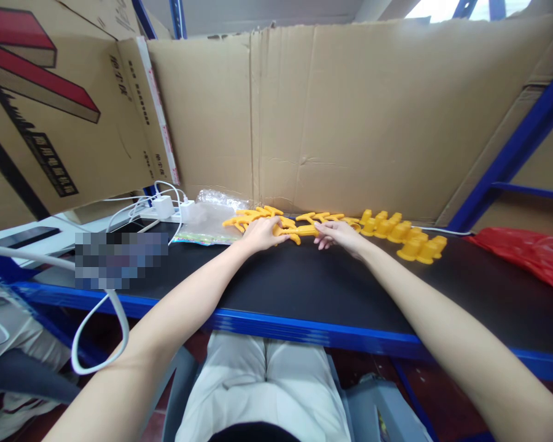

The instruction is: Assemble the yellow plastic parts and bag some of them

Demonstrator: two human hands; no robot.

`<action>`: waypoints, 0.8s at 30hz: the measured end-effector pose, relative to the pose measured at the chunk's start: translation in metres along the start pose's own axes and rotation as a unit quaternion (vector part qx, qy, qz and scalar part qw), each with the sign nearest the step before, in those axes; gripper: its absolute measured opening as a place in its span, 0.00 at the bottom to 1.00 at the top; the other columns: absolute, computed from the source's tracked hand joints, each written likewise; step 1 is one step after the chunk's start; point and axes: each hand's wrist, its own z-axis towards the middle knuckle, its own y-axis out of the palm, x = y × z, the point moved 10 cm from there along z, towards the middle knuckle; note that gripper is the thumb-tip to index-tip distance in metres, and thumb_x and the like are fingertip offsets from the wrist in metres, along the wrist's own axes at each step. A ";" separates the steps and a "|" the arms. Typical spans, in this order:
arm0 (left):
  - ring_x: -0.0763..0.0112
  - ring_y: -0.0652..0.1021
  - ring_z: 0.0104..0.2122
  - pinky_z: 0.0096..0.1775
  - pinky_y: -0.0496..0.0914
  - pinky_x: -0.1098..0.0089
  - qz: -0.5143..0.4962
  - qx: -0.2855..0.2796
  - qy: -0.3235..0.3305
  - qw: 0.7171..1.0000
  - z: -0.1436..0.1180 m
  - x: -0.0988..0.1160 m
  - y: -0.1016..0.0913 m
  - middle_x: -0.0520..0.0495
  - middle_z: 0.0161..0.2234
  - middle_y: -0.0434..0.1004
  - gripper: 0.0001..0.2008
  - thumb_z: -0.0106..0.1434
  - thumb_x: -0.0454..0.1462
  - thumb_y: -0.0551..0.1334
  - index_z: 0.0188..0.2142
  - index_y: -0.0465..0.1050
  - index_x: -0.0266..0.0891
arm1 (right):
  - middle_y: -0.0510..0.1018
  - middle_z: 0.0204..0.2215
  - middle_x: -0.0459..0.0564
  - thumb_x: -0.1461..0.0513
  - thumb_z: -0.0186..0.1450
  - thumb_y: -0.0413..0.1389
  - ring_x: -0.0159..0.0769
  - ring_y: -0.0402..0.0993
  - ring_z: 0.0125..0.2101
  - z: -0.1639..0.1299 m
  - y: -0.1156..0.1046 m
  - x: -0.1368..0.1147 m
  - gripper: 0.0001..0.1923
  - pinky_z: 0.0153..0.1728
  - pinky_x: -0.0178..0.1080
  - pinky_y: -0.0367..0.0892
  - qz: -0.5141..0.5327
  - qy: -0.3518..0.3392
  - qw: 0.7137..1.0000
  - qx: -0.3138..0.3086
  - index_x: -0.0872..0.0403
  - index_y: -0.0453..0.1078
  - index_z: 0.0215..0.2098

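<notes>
A yellow plastic T-handled piece [304, 231] lies level between my hands, just above the black tabletop. My left hand [262, 234] is closed on its handle end. At its other end, the fingers of my right hand [337, 237] are pinched, and a rounded yellow rim shows partly behind them. Beyond my left hand is a pile of yellow T-shaped handles [258, 213]. More T-shaped handles [320, 217] lie in a row behind the held piece. To the right of my right hand, several yellow cup-shaped parts [389, 227] stand in rows.
A clear plastic bag [207, 221] lies left of the handles, near white chargers [163, 207] and cables. A red plastic bag [525, 255] is at the right. Cardboard [350, 116] walls the back, and a blue metal edge [304, 331] runs along the front. Another person's leg [23, 374] shows lower left.
</notes>
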 end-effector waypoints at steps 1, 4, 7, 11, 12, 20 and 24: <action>0.61 0.76 0.35 0.36 0.67 0.66 -0.002 -0.001 -0.001 1.000 0.000 -0.001 0.001 0.47 0.31 0.76 0.20 0.55 0.52 0.59 0.38 0.70 0.41 | 0.78 0.26 0.53 0.53 0.60 0.58 0.29 0.73 0.20 0.000 0.002 0.001 0.16 0.20 0.29 0.67 0.022 0.006 1.000 -0.007 0.58 0.69 0.34; 0.58 0.76 0.41 0.42 0.68 0.63 -0.022 0.008 0.012 1.000 -0.001 0.001 0.001 0.44 0.39 0.76 0.25 0.55 0.52 0.59 0.47 0.66 0.40 | 0.78 0.28 0.53 0.58 0.61 0.57 0.30 0.74 0.22 0.000 0.004 -0.001 0.11 0.24 0.31 0.70 0.109 0.009 0.994 -0.016 0.59 0.68 0.36; 0.57 0.72 0.48 0.47 0.67 0.60 -0.069 0.028 0.041 0.996 -0.002 0.008 -0.002 0.41 0.49 0.71 0.35 0.55 0.52 0.60 0.58 0.54 0.40 | 0.77 0.26 0.51 0.61 0.61 0.57 0.30 0.74 0.22 0.002 -0.011 -0.009 0.07 0.28 0.33 0.71 0.187 -0.011 0.982 0.034 0.59 0.67 0.34; 0.58 0.69 0.52 0.51 0.65 0.60 -0.087 0.014 0.082 0.993 -0.002 0.014 0.006 0.39 0.53 0.67 0.33 0.58 0.49 0.58 0.59 0.54 0.38 | 0.76 0.23 0.47 0.60 0.59 0.57 0.30 0.73 0.21 0.002 -0.052 -0.010 0.07 0.27 0.34 0.71 0.223 -0.047 0.960 0.162 0.55 0.64 0.31; 0.58 0.69 0.52 0.52 0.64 0.60 -0.078 -0.001 0.093 0.993 -0.002 0.016 0.011 0.39 0.53 0.67 0.30 0.58 0.48 0.58 0.57 0.58 0.37 | 0.75 0.23 0.46 0.59 0.58 0.58 0.30 0.73 0.21 0.002 -0.063 -0.009 0.09 0.27 0.34 0.70 0.208 -0.060 0.955 0.200 0.54 0.63 0.31; 0.63 0.70 0.52 0.54 0.62 0.64 -0.020 -0.122 0.138 0.983 -0.004 0.015 0.047 0.46 0.52 0.71 0.20 0.61 0.41 0.53 0.52 0.68 0.42 | 0.75 0.43 0.55 0.57 0.57 0.58 0.42 0.73 0.41 0.000 -0.055 -0.043 0.20 0.43 0.45 0.66 -0.267 -0.242 0.892 0.274 0.55 0.66 0.46; 0.63 0.71 0.51 0.54 0.62 0.65 -0.021 -0.120 0.139 0.983 -0.003 0.014 0.047 0.46 0.52 0.71 0.20 0.61 0.41 0.53 0.52 0.68 0.42 | 0.73 0.47 0.58 0.62 0.63 0.51 0.45 0.69 0.47 0.009 -0.011 -0.051 0.17 0.47 0.46 0.61 -0.467 -0.278 0.817 0.195 0.57 0.66 0.50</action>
